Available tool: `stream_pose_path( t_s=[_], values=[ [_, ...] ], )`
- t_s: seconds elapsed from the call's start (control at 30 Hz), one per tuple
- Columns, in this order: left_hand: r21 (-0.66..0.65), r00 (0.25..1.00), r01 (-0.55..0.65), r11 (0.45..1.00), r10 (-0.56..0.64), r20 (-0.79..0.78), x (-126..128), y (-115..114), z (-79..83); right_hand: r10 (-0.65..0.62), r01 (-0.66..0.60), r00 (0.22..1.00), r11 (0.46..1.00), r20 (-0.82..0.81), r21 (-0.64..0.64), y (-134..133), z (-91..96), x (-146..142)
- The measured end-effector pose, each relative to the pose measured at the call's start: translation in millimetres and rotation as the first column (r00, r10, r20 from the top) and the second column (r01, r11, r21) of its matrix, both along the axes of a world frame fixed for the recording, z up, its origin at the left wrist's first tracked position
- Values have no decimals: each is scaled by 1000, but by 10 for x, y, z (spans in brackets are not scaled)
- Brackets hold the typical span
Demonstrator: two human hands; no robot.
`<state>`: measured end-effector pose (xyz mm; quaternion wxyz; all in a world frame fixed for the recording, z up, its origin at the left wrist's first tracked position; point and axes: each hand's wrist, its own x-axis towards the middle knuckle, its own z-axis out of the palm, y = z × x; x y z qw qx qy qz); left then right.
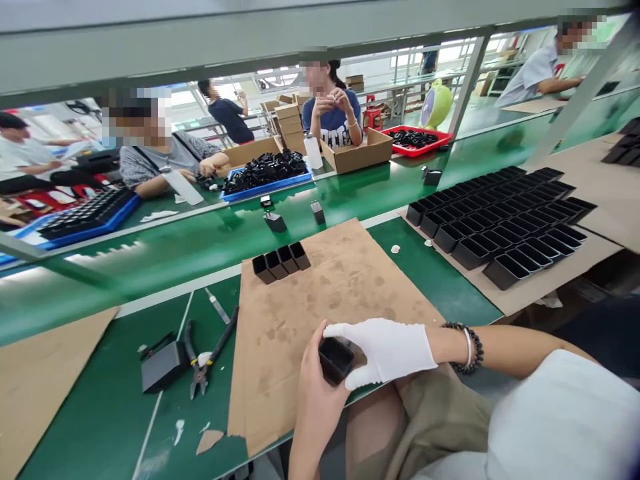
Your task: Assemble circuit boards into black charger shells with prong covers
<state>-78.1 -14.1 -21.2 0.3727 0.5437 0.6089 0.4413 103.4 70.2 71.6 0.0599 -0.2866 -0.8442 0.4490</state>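
Observation:
An open-topped black plastic casing (337, 360) is held between my two hands at the near edge of a cardboard sheet (320, 300). My bare left hand (320, 390) is wrapped round its left and lower side. From the right, my right hand (387, 350), in a white glove, grips it with fingers on the far rim and thumb on the near side. The casing's open end faces up toward me. A short row of similar black casings (281, 262) stands at the far left of the sheet.
To the left lie pliers (200, 367), a knife-like tool (217, 305) and a closed black box (165, 367). Many casings (495, 220) fill the cardboard at right. Beyond, black adapters (275, 221) sit on the green belt (215, 240). Co-workers sit across it near a blue tray (267, 190).

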Motion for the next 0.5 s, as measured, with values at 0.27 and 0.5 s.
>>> stream_pose_path(
  t_s=[0.27,0.5],
  values=[
    [-49,980,4,999,-14,-200,47,49,96,-63,66,997,994,-39,86,418,-81,-18],
    [-39,957,20,999,-31,-289,68,-8,34,-279,296,955,920,-101,258,738,-283,115]
  ],
)
